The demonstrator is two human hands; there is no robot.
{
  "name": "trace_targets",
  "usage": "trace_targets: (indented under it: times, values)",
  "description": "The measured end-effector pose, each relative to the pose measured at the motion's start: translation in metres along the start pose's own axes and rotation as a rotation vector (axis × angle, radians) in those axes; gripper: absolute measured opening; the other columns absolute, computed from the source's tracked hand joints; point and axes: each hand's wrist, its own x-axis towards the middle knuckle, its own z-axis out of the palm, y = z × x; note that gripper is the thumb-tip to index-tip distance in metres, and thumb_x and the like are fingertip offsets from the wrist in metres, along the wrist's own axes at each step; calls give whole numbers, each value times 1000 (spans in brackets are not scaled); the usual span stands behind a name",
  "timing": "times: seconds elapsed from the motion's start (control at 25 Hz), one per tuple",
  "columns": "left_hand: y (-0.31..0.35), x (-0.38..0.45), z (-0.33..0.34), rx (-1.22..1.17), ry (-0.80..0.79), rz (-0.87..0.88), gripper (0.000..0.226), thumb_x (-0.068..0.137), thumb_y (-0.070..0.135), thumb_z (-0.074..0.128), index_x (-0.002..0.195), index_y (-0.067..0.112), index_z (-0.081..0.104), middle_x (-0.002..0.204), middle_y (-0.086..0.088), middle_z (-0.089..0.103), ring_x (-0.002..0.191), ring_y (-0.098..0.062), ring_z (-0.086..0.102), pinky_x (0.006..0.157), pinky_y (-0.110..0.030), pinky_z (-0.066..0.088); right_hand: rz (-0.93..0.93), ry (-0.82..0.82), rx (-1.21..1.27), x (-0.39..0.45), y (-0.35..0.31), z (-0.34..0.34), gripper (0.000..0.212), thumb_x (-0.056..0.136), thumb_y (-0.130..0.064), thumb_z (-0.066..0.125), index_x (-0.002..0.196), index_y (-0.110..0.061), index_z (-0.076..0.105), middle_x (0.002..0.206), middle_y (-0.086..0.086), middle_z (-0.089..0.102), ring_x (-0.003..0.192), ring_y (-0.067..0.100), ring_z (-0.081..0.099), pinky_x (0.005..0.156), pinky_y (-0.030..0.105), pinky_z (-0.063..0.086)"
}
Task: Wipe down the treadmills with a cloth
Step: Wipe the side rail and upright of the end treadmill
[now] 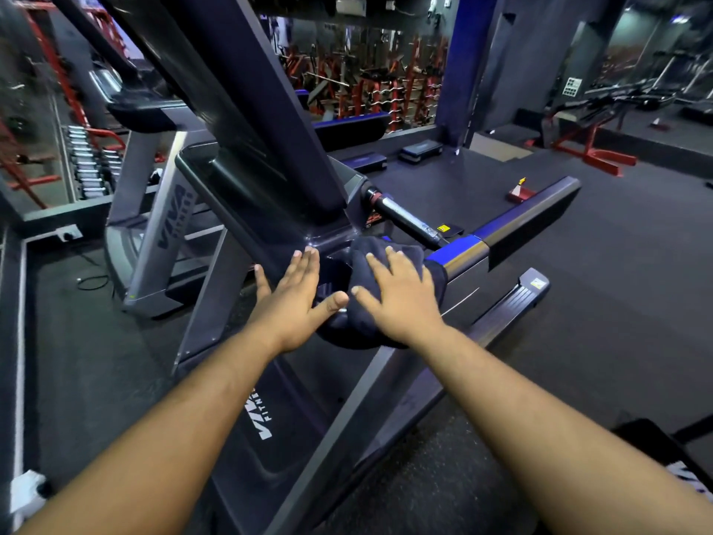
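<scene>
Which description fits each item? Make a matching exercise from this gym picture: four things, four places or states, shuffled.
Things:
1. left hand
2. right hand
3. dark cloth
4. red floor stand

Descriptions:
A. pressed flat under a palm
B. far off by the mirror wall
C. bare, flat on the treadmill frame
D. spread on top of the cloth

Pairs: 1-C, 2-D, 3-A, 4-B

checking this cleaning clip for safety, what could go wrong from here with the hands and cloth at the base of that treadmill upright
1. The dark blue cloth, pressed flat under the right hand, sits beside the metal lift strut; a loose edge could snag there.
2. The left hand lies open on the dark treadmill frame near the upright's joint, where fingers might get pinched if the deck shifts.
3. Neither hand has a firm grip, so a slip forward seems possible.
</scene>
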Motion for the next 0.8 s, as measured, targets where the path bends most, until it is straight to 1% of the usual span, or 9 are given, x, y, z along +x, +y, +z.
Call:
trace_targets:
  times: [0.08,0.16,0.24,0.32,0.4,0.48,0.56,0.68,0.8]
  values:
    - [13,5,2,83,18,21,126,57,96,-17,156,18,-13,166,4,-14,150,-7,-16,115,-62,-18,-95,-59,-2,-9,-9,2,95,77,-75,9,158,-26,19,166,3,13,154,20,6,121,52,13]
    - [25,11,4,152,6,35,124,58,95,-17,156,19,-14,166,5,-16,150,-7,-17,115,-63,-18,-120,-97,3,5,14,-10,98,76,-77,12,158,-24,16,166,4,15,153,20,10,120,50,18]
    - [33,18,9,194,0,16,122,60,95,-14,157,20,-13,165,7,-16,150,-6,-17,114,-63,-18,-39,-145,-23,38,42,-18,94,80,-77,21,157,-23,18,162,5,29,149,23,26,116,48,26]
    - [40,25,14,194,15,-36,122,60,95,-14,157,22,-11,166,8,-15,150,-6,-17,115,-63,-17,-17,-308,-41,76,48,-26,84,89,-70,31,157,-22,17,153,8,43,138,30,42,110,45,33]
    - [45,31,17,193,71,-93,125,58,95,-17,158,22,-8,166,8,-11,151,-7,-15,116,-62,-15,-43,-461,108,113,35,-25,78,96,-56,41,158,-15,15,154,13,41,136,33,45,106,37,33]
    - [47,30,21,206,122,-112,124,60,96,-16,159,22,-5,167,6,-8,151,-8,-15,118,-60,-12,-64,-492,281,133,27,-23,73,97,-45,49,154,-7,23,153,18,41,133,31,47,101,31,35]
    - [47,29,25,229,163,-116,121,64,96,-11,159,21,-5,166,5,-9,149,-7,-17,119,-59,-11,-114,-486,233,128,39,-20,78,95,-49,48,154,-6,21,155,20,36,136,33,44,106,36,36]
    - [44,31,28,201,212,-119,120,68,97,-1,159,18,-2,166,4,-8,150,-8,-14,121,-56,-8,-194,-428,12,98,65,-10,85,94,-63,38,157,-13,12,162,12,25,142,34,37,111,45,34]
    - [44,32,29,194,240,-101,118,72,96,5,158,15,-2,166,2,-9,152,-12,-12,122,-56,-4,-178,-480,102,131,47,-7,89,95,-56,43,158,-10,0,165,17,9,150,36,19,120,45,21]
